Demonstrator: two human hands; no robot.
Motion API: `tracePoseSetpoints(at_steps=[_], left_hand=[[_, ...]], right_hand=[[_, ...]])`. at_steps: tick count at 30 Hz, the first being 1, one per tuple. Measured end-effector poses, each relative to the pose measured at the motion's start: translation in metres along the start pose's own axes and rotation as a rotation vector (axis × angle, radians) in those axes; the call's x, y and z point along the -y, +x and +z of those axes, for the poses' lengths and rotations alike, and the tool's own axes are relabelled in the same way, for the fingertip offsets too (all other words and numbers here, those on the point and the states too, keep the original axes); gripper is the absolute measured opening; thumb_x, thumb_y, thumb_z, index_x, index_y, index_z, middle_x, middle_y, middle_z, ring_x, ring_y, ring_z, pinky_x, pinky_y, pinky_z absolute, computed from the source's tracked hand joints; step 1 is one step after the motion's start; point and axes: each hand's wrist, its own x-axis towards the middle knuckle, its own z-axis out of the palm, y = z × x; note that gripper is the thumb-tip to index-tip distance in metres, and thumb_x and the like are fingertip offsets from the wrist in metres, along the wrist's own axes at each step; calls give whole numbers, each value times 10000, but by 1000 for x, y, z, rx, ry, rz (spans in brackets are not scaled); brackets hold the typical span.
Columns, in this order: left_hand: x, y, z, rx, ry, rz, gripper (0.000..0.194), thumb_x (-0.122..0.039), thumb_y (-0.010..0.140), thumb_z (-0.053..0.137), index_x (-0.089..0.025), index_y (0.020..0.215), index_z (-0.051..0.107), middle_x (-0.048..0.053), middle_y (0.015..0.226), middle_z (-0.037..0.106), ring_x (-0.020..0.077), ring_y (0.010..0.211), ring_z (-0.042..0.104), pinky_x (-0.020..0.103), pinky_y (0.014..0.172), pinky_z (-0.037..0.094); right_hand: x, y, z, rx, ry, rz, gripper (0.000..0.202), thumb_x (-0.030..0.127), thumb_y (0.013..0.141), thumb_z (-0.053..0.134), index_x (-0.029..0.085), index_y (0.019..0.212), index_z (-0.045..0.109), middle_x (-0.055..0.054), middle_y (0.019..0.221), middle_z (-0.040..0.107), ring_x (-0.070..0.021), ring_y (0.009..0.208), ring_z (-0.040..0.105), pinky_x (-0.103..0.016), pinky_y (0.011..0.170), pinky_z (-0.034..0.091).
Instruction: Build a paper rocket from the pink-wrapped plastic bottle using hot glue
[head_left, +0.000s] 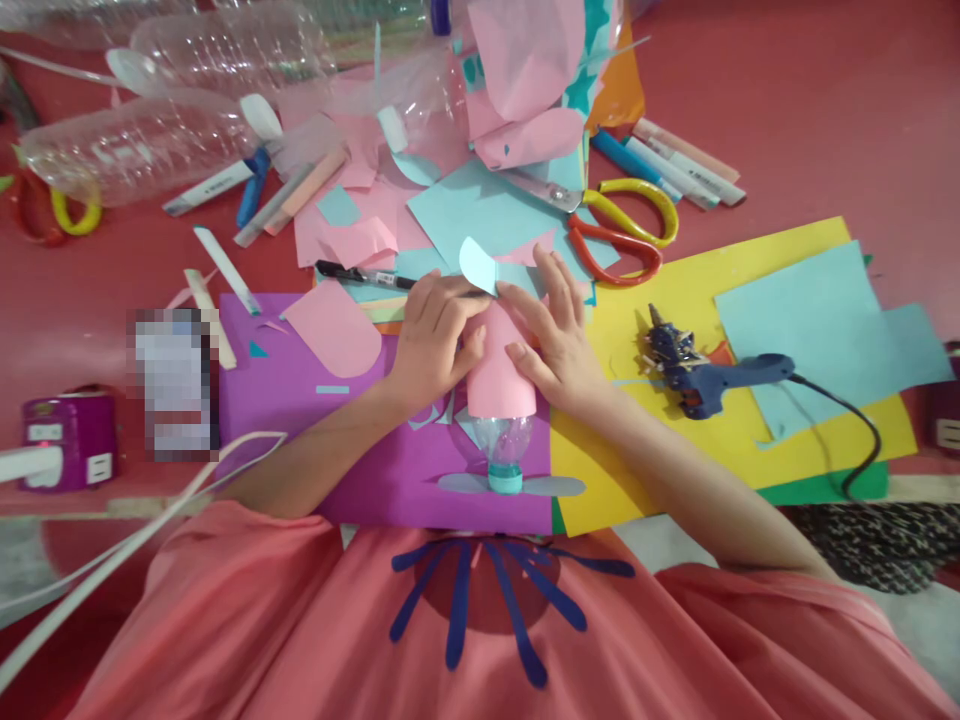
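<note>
A small clear bottle wrapped in pink paper point(504, 375) lies with its teal cap point(505, 480) toward me, a grey-blue strip point(555, 486) across the cap end. My left hand point(439, 340) is around the left side of its far end, thumb on the pink paper. From the right, my right hand point(555, 335) holds the same end, thumb and index finger against it. A light blue paper piece point(478, 264) stands up at that far end, between my fingertips. What lies under the fingers is hidden.
Scissors point(555, 190) and a black pen point(360, 275) lie beyond my hands. A glue gun point(712, 380) rests on yellow paper point(645, 480) at right; purple paper point(300, 400) lies left, beside a phone point(176, 385). Plastic bottles point(142, 140) and markers point(682, 170) are farther back.
</note>
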Motion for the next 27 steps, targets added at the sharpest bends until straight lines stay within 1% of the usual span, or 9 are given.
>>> tracePoseSetpoints(at_steps=[2, 6, 8, 11, 15, 17, 22, 25, 27], left_hand=[[0, 0, 0, 0, 19, -3, 255, -342, 1043, 358, -307, 1244, 511, 39, 1149, 704, 208, 1147, 659, 511, 1077, 535], [2, -2, 1, 77, 2, -32, 309, -407, 1049, 314, -292, 1239, 529, 38, 1255, 692, 217, 1200, 638, 546, 1111, 503], [2, -3, 2, 99, -6, -40, 312, -410, 1048, 314, -298, 1249, 524, 45, 1262, 694, 227, 1213, 630, 558, 1117, 494], [2, -3, 2, 87, -8, -54, 306, -366, 1051, 311, -305, 1284, 499, 56, 1248, 695, 230, 1227, 621, 550, 1128, 478], [3, -3, 2, 37, -16, 16, 296, -330, 1024, 394, -297, 1306, 479, 65, 1240, 694, 243, 1191, 623, 529, 1100, 491], [4, -3, 3, 37, -24, 8, 296, -328, 1024, 394, -309, 1310, 468, 55, 1257, 687, 242, 1201, 617, 535, 1103, 487], [1, -3, 4, 29, -85, -31, 304, -332, 1034, 355, -320, 1329, 429, 42, 1283, 683, 217, 1229, 625, 510, 1111, 496], [-1, -3, 4, 22, -74, -56, 334, -358, 1035, 334, -334, 1367, 368, 47, 1326, 668, 222, 1270, 616, 529, 1104, 512], [-2, -3, 3, 64, -83, -101, 350, -374, 1034, 321, -357, 1383, 341, 41, 1368, 651, 226, 1315, 598, 552, 1137, 487]], right_hand=[[-2, 1, 1, -9, 1, -14, 598, 639, 989, 366, 466, 1557, 292, -16, 1627, 317, -363, 1554, 267, -665, 1232, 247], [-6, 2, 4, -58, -24, -44, 673, 691, 973, 343, 440, 1590, 246, -25, 1669, 250, -383, 1567, 217, -695, 1214, 243], [-6, 3, 3, -66, -54, -40, 664, 699, 968, 344, 428, 1572, 296, -27, 1672, 249, -377, 1573, 205, -693, 1215, 243], [-7, 3, 1, -83, -55, -70, 596, 674, 977, 354, 388, 1493, 437, -41, 1657, 288, -367, 1565, 229, -682, 1213, 261], [-7, 3, -1, -100, -44, -91, 540, 646, 987, 358, 360, 1418, 513, -56, 1635, 330, -354, 1551, 266, -671, 1206, 291], [-7, 3, -1, -95, -45, -74, 556, 661, 982, 354, 375, 1442, 479, -50, 1643, 319, -350, 1558, 252, -664, 1210, 290], [-8, 3, 3, -71, -17, -40, 695, 726, 951, 353, 386, 1556, 300, -62, 1651, 296, -393, 1570, 209, -705, 1213, 237], [-7, 2, 3, -43, -21, 11, 686, 720, 938, 411, 412, 1542, 312, -51, 1652, 303, -393, 1573, 204, -683, 1221, 249], [-7, 2, 3, -61, -22, -19, 641, 702, 950, 408, 392, 1510, 359, -62, 1657, 296, -386, 1567, 223, -676, 1220, 261]])
